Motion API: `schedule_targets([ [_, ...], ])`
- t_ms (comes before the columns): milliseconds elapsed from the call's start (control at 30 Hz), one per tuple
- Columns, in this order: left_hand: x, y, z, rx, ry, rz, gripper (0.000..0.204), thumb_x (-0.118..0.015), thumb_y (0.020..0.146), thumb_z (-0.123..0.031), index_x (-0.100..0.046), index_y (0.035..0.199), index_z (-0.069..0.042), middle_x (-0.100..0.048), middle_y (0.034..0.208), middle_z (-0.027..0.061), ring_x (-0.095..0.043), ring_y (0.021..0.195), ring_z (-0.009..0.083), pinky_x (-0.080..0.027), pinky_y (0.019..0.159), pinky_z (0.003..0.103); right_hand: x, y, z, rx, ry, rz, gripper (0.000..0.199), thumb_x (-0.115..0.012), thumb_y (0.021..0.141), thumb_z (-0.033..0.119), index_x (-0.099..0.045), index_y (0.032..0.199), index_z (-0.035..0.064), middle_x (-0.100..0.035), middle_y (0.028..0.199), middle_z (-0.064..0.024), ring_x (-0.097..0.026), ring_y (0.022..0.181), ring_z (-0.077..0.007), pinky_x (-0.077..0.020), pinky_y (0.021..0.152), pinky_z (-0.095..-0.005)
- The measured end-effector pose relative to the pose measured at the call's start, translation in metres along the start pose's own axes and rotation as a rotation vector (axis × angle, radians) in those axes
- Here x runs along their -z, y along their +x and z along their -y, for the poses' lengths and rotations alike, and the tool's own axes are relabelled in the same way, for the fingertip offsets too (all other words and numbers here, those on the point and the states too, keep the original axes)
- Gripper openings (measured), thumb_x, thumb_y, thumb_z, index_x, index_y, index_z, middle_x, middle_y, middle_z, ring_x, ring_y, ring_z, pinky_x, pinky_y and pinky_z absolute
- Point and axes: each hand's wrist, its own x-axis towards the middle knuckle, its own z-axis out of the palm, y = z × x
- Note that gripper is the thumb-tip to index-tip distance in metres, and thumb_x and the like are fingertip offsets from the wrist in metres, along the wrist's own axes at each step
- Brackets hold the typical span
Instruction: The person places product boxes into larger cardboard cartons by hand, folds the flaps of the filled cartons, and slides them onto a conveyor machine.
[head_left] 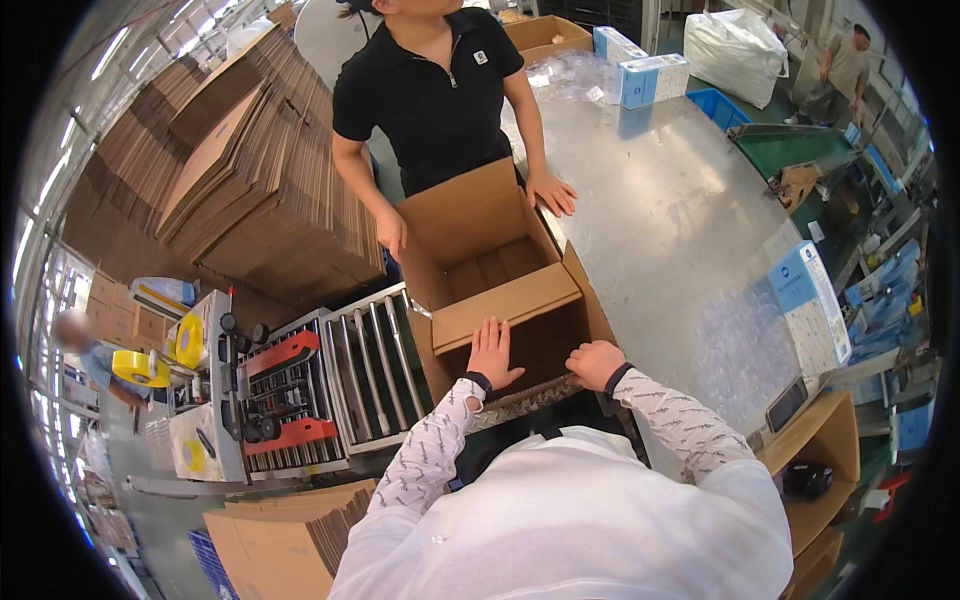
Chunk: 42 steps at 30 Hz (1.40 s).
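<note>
Brown and open, the box (505, 287) sits in front of the left hand (490, 355), which lies flat on its flap (537, 300), fingers extended. The right hand (597, 364) is curled at the box's near side; whether it grips, I cannot tell. Rollers (371, 373) lie left of the left hand; the table (660, 280) is right of the right one.

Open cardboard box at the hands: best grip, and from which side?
I'd take the open cardboard box by its left wall and right wall, coming from above: the top is open, so their upper edges look reachable. I'd avoid the middle panel by the left hand; it looks like a flap and might fold.
</note>
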Motion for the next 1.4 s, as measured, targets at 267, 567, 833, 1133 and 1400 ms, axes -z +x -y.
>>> schedule_targets([
  [267, -0.003, -0.024, 0.005, 0.133, -0.938, 0.659, 0.066, -0.057, 0.087, -0.041, -0.037, 0.138, -0.002, -0.036, 0.141, 0.0234, -0.030, 0.134, 0.0361, -0.023, 0.110, 0.045, 0.002, 0.003, 0.003, -0.023, -0.005, 0.030, 0.027, -0.069, 0.071, 0.037, -0.061, 0.074, 0.0120, -0.061, 0.074, -0.0019, -0.061, 0.078, -0.0221, -0.0494, 0.068, -0.0361],
  [567, 0.027, 0.076, 0.050, 0.183, 0.163, -0.212, 0.105, -0.079, 0.064, -0.039, -0.020, 0.145, -0.009, -0.015, 0.152, 0.0166, -0.015, 0.140, 0.0313, -0.016, 0.110, 0.052, 0.004, 0.003, 0.006, -0.080, 0.021, 0.052, 0.026, -0.069, 0.071, 0.036, -0.060, 0.073, 0.0117, -0.061, 0.074, -0.0021, -0.061, 0.079, -0.0222, -0.0490, 0.067, -0.0363],
  [833, -0.046, 0.175, 0.135, 0.301, -0.082, 0.475, 0.067, -0.072, 0.065, -0.045, -0.057, 0.121, -0.011, -0.059, 0.118, 0.0157, -0.056, 0.110, 0.0304, -0.043, 0.095, 0.043, 0.007, 0.006, -0.006, -0.031, 0.104, 0.006, 0.023, -0.069, 0.070, 0.032, -0.057, 0.074, 0.0128, -0.058, 0.074, -0.0006, -0.059, 0.076, -0.0197, -0.0479, 0.065, -0.0331],
  [1133, -0.059, 0.193, 0.143, 0.227, -0.165, 0.482, 0.037, -0.070, 0.072, -0.040, -0.072, 0.092, -0.008, -0.068, 0.087, 0.0166, -0.065, 0.085, 0.0312, -0.050, 0.079, 0.039, 0.006, 0.004, -0.014, -0.111, 0.113, 0.027, 0.023, -0.066, 0.072, 0.034, -0.057, 0.076, 0.0139, -0.058, 0.077, 0.0009, -0.057, 0.080, -0.0191, -0.0463, 0.069, -0.0323],
  [1400, -0.033, 0.134, 0.066, 0.011, 0.001, -0.251, 0.075, -0.067, 0.078, -0.035, -0.036, 0.138, -0.002, -0.051, 0.129, 0.0216, -0.054, 0.114, 0.0323, -0.041, 0.098, 0.038, 0.002, 0.017, -0.009, -0.118, 0.101, 0.093, 0.026, -0.070, 0.071, 0.036, -0.063, 0.076, 0.0114, -0.063, 0.077, -0.0026, -0.062, 0.080, -0.0222, -0.0502, 0.069, -0.0364],
])
